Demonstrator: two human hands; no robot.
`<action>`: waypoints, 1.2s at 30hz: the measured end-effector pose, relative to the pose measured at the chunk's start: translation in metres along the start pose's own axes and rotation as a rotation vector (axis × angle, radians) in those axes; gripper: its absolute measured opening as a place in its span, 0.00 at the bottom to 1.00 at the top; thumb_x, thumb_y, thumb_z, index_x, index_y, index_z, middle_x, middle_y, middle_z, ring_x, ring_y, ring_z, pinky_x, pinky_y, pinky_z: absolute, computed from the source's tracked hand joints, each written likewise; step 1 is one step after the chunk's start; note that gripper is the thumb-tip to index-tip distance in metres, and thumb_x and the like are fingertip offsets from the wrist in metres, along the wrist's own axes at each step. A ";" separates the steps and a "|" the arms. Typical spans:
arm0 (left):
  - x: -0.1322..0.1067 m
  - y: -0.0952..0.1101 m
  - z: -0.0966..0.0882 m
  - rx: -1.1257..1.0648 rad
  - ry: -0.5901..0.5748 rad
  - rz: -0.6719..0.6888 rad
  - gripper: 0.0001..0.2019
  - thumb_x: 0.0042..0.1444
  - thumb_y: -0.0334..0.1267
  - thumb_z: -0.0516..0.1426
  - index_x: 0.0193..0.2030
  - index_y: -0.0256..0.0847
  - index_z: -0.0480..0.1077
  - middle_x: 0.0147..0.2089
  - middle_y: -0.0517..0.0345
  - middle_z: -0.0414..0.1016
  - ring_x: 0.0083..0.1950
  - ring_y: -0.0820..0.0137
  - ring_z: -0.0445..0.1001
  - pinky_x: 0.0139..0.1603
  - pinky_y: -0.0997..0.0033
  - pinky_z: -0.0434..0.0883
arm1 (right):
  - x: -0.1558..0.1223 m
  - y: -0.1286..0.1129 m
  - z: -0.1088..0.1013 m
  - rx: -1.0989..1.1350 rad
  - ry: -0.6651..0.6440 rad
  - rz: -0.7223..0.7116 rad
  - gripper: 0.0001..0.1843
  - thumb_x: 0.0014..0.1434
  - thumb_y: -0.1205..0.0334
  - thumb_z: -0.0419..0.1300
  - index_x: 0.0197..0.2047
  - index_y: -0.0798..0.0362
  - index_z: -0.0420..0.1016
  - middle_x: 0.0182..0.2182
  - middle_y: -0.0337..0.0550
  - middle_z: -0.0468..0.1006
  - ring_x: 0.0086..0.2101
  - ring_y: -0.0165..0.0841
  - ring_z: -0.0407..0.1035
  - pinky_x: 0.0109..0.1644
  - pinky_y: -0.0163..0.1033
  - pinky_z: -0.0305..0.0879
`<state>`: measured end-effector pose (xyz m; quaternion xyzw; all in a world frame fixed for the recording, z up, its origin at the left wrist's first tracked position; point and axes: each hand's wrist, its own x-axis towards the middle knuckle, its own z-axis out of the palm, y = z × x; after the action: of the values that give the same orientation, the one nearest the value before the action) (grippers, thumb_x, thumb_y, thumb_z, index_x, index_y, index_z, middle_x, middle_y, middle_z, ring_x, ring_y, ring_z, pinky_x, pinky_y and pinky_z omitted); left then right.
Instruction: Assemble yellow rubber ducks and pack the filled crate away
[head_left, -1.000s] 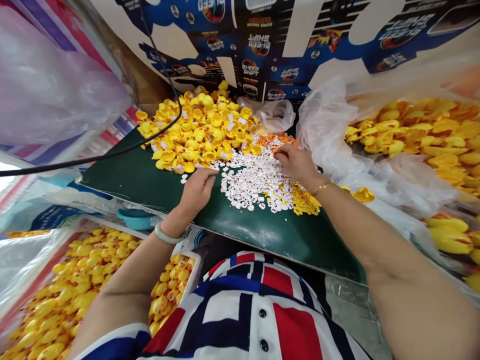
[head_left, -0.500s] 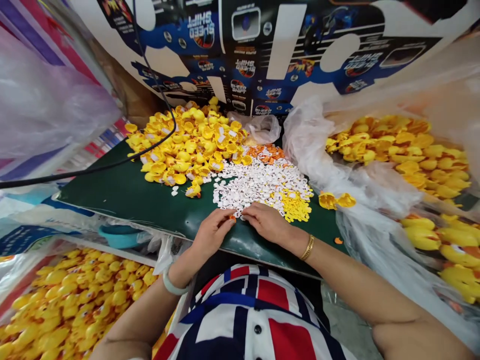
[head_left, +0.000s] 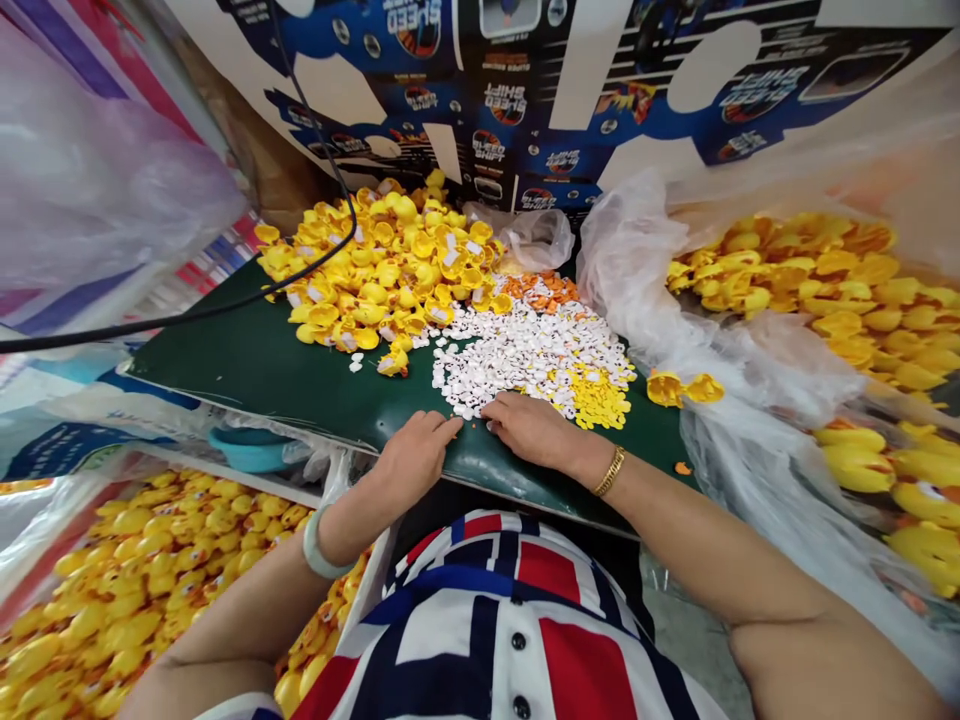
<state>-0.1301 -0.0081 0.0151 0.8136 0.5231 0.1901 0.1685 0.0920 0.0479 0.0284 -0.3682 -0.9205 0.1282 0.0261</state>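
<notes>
My left hand [head_left: 416, 455] and my right hand [head_left: 529, 428] rest close together at the near edge of a dark green board [head_left: 255, 370], fingertips almost touching. Both have curled fingers, pinched at the near rim of a heap of small white pieces [head_left: 525, 360]; what they hold is too small to name. A tiny orange piece [head_left: 474, 423] lies between the fingertips. Small yellow pieces [head_left: 596, 395] lie right of the white heap, orange pieces [head_left: 540, 290] behind it. A pile of yellow duck halves [head_left: 382, 270] covers the board's far left.
A box of finished yellow ducks [head_left: 127, 570] stands low at my left. Clear bags of yellow ducks [head_left: 817, 290] fill the right side. Two duck halves [head_left: 679, 388] lie at the board's right edge. A black cable [head_left: 225, 310] crosses the left. Printed cardboard [head_left: 525, 90] walls the back.
Both hands came back from the far piles to the board's near edge and met there. Since half a second ago they have barely moved; the view shifted slightly.
</notes>
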 end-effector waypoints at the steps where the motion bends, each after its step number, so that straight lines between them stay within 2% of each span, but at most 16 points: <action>1: 0.002 -0.001 -0.002 -0.110 -0.001 -0.041 0.16 0.58 0.27 0.51 0.48 0.43 0.74 0.42 0.49 0.77 0.45 0.60 0.74 0.50 0.56 0.71 | 0.000 0.000 -0.001 0.007 -0.011 -0.001 0.08 0.66 0.67 0.53 0.42 0.52 0.74 0.39 0.46 0.75 0.40 0.36 0.68 0.38 0.38 0.60; 4: 0.008 0.000 -0.003 -0.670 0.025 -0.288 0.09 0.56 0.35 0.58 0.44 0.43 0.72 0.41 0.54 0.77 0.39 0.65 0.76 0.45 0.60 0.74 | -0.003 -0.001 -0.003 0.067 -0.016 0.022 0.08 0.65 0.68 0.54 0.39 0.52 0.74 0.39 0.46 0.74 0.38 0.36 0.68 0.37 0.38 0.61; 7: 0.013 0.006 0.003 -1.220 0.096 -0.496 0.15 0.50 0.39 0.65 0.44 0.40 0.69 0.44 0.55 0.77 0.38 0.69 0.79 0.44 0.64 0.76 | -0.009 -0.003 -0.003 0.276 0.080 0.084 0.06 0.62 0.68 0.55 0.36 0.52 0.73 0.36 0.44 0.73 0.37 0.34 0.68 0.40 0.39 0.63; 10: 0.016 0.018 0.012 -1.440 0.143 -0.545 0.20 0.45 0.39 0.70 0.43 0.39 0.69 0.43 0.56 0.77 0.41 0.68 0.80 0.45 0.66 0.76 | -0.019 -0.009 -0.001 0.717 0.240 0.243 0.04 0.62 0.61 0.58 0.39 0.51 0.73 0.35 0.40 0.74 0.33 0.32 0.69 0.36 0.38 0.68; 13: 0.019 0.028 0.021 -1.493 0.149 -0.531 0.19 0.46 0.40 0.69 0.44 0.39 0.70 0.41 0.55 0.78 0.37 0.70 0.79 0.40 0.69 0.76 | -0.029 -0.020 0.005 1.132 0.376 0.365 0.11 0.60 0.53 0.61 0.43 0.48 0.73 0.34 0.38 0.75 0.30 0.30 0.70 0.32 0.37 0.72; 15: 0.022 0.033 0.027 -1.516 0.159 -0.500 0.17 0.48 0.39 0.68 0.42 0.39 0.71 0.39 0.56 0.79 0.35 0.73 0.77 0.36 0.72 0.74 | -0.033 -0.027 0.011 1.259 0.435 0.377 0.12 0.58 0.51 0.63 0.42 0.48 0.73 0.33 0.37 0.74 0.31 0.30 0.71 0.34 0.38 0.74; 18: 0.027 0.040 0.035 -1.580 0.198 -0.481 0.13 0.46 0.36 0.68 0.37 0.40 0.71 0.36 0.59 0.78 0.34 0.75 0.75 0.37 0.73 0.72 | -0.037 -0.036 0.020 1.288 0.462 0.373 0.11 0.59 0.50 0.62 0.41 0.47 0.74 0.32 0.37 0.74 0.32 0.31 0.71 0.36 0.39 0.76; 22: 0.029 0.048 0.044 -1.636 0.272 -0.479 0.14 0.44 0.34 0.69 0.39 0.41 0.73 0.34 0.63 0.76 0.35 0.75 0.74 0.39 0.73 0.72 | -0.040 -0.039 0.026 1.121 0.498 0.400 0.09 0.62 0.52 0.60 0.41 0.47 0.74 0.34 0.40 0.75 0.33 0.33 0.71 0.39 0.40 0.74; 27: 0.026 0.048 0.044 -1.502 0.123 -0.478 0.12 0.50 0.41 0.67 0.39 0.38 0.76 0.34 0.57 0.79 0.32 0.73 0.75 0.36 0.72 0.72 | -0.042 -0.032 0.021 0.953 0.543 0.379 0.08 0.64 0.53 0.57 0.41 0.47 0.73 0.39 0.43 0.77 0.40 0.36 0.73 0.45 0.43 0.73; 32: 0.026 0.042 0.032 -1.531 -0.038 -0.510 0.12 0.48 0.40 0.69 0.36 0.36 0.76 0.33 0.54 0.80 0.33 0.71 0.78 0.37 0.72 0.74 | -0.042 -0.028 0.021 1.017 0.523 0.396 0.09 0.63 0.53 0.59 0.43 0.47 0.73 0.38 0.42 0.77 0.38 0.35 0.73 0.45 0.43 0.73; 36: 0.026 0.038 0.027 -1.569 -0.181 -0.516 0.20 0.44 0.36 0.71 0.44 0.37 0.76 0.36 0.54 0.80 0.34 0.70 0.79 0.35 0.73 0.75 | -0.044 -0.028 0.024 1.096 0.521 0.408 0.09 0.61 0.53 0.61 0.42 0.47 0.75 0.36 0.40 0.78 0.36 0.33 0.73 0.43 0.41 0.73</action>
<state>-0.0771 -0.0018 0.0126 0.3264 0.3933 0.3888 0.7665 0.1016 -0.0064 0.0148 -0.4884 -0.5963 0.4889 0.4085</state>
